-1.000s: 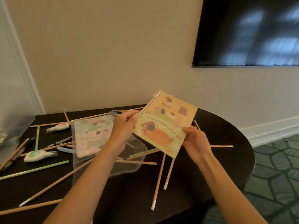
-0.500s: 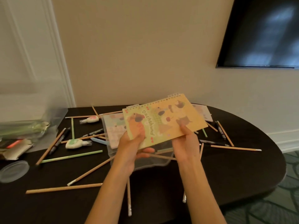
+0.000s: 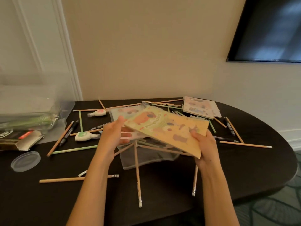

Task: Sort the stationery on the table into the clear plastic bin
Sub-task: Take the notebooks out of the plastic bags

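Observation:
I hold a yellow spiral notebook with cartoon dogs above the middle of the dark table, tilted nearly flat. My left hand grips its left edge, thumb on top and fingers underneath. My right hand grips its near right corner. The clear plastic bin stands at the table's far left, blurred, with green items inside. Several wooden pencils and green pencils lie scattered under and around my hands.
Two correction-tape dispensers lie left of my hands, with black pens near them. More notebooks lie at the back right. A clear pouch lies beneath the pencils. A round clear lid and an open cardboard box sit at left.
The view swung left and the bin came into sight. The notebook turned from upright to nearly flat and came lower; both hands kept hold of it.

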{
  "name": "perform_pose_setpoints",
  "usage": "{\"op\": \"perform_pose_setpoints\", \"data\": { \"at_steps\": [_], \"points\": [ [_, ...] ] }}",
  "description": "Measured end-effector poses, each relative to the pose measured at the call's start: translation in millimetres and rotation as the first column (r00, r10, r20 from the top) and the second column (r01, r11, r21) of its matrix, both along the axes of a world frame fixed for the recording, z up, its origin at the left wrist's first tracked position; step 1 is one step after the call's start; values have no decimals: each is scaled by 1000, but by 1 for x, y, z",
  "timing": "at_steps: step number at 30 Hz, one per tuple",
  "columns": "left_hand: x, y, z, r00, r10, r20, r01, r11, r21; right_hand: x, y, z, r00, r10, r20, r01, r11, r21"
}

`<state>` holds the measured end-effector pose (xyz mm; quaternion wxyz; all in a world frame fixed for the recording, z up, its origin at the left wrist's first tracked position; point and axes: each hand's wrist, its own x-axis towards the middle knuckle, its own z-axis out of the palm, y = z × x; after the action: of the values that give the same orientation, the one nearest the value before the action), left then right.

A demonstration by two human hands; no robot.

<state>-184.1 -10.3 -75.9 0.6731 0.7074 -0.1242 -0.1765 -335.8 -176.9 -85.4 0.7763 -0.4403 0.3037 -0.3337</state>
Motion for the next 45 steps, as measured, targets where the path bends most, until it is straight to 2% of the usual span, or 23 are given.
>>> {"op": "perform_pose_setpoints", "data": {
  "at_steps": [1,3,5,6,7,8,10,11,12,13,14,17,21,27,31,37,39,41,45],
  "points": [
    [0,1,-2,991,-6,133,-6,996,90,-2,-2,-1,999,-14,41,12,998,55],
    [9,5,-11,929,-156,336,35,940,340,-6,-5,-3,996,4,87,-16,990,141],
    [17,4,-22,840,-429,333,142,766,627,-12,-5,-3,994,78,82,-92,979,182],
    [31,2,-38,818,-513,261,148,626,765,-14,-4,-2,989,135,64,-145,971,189],
    [56,-4,-65,815,-520,256,113,576,810,-17,-4,-1,980,198,33,-201,961,191],
    [83,-12,-96,844,-474,252,88,585,807,-18,-3,0,964,265,3,-260,947,190],
    [104,-24,-117,913,-347,213,87,676,732,-21,-2,2,928,370,-47,-355,914,197],
    [94,-26,-109,952,-261,157,117,788,604,-22,-4,3,913,400,-75,-379,903,203],
    [68,-20,-83,979,-187,80,120,849,515,-23,-7,3,901,419,-108,-392,896,208],
    [58,-16,-76,984,-157,84,99,874,475,-25,-11,5,889,433,-149,-400,893,205],
    [49,-15,-61,996,-73,60,33,861,508,-27,-14,7,875,445,-191,-410,891,196],
    [34,-20,-30,931,-154,331,-45,851,523,-34,-21,10,866,432,-252,-394,900,186],
    [29,-15,-21,881,-239,408,-28,835,549,-37,-13,9,963,243,-115,-217,955,201],
    [27,-14,-17,877,-314,363,1,757,653,-27,-4,7,998,24,-64,-14,988,153],
    [25,-13,-16,896,-271,352,-14,774,633,-26,0,8,997,-61,-47,65,994,90],
    [18,-25,-12,857,-274,437,-90,754,651,1,30,0,970,-215,-110,200,971,-127],
    [15,-28,-12,841,-308,444,-62,761,646,16,42,-3,965,-223,-137,194,961,-196],
    [12,-28,-15,810,-341,477,-47,773,633,32,54,-3,974,-173,-143,142,969,-202],
    [14,-20,-15,787,-360,502,-39,782,622,60,63,-13,988,-35,-149,27,998,-53]
  ]
}}
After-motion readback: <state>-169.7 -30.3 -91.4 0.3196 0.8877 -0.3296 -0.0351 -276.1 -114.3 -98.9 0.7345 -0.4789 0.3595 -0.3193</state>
